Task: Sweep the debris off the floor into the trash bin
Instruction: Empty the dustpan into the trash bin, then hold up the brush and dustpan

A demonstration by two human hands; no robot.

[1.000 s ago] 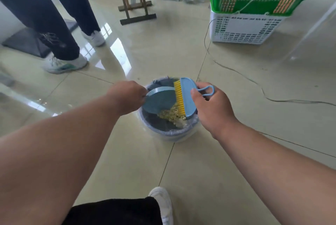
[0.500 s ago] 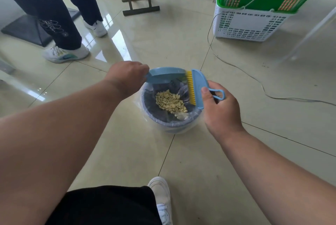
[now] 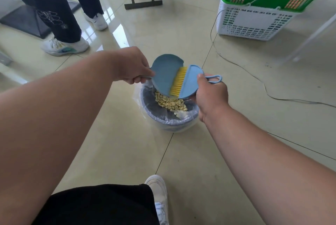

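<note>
A small blue plastic dustpan (image 3: 166, 72) is held tilted over the trash bin (image 3: 174, 124) at frame centre, its handle enclosed by the closed grip of the left hand (image 3: 131, 67). A blue hand brush (image 3: 190, 81) with yellow bristles is pressed against the pan's inner face; the right hand (image 3: 211, 95) is closed around its body, and a thin loop handle is seen sticking out past the thumb. The debris (image 3: 171, 102), pale yellow crumbly bits, is heaped inside the bin just below the pan's lower edge. The bin is round and blue-grey, lined with a clear crinkled plastic bag. It stands on a glossy beige tiled floor (image 3: 181, 161) with dark grout lines. At upper right, orange, green and white slotted plastic baskets (image 3: 254, 22) are stacked; a thin cable (image 3: 263, 82) is trailed across the tiles. At upper left, dark trousers and white sneakers (image 3: 65, 47) of another person are seen. No readable writing is visible.
</note>
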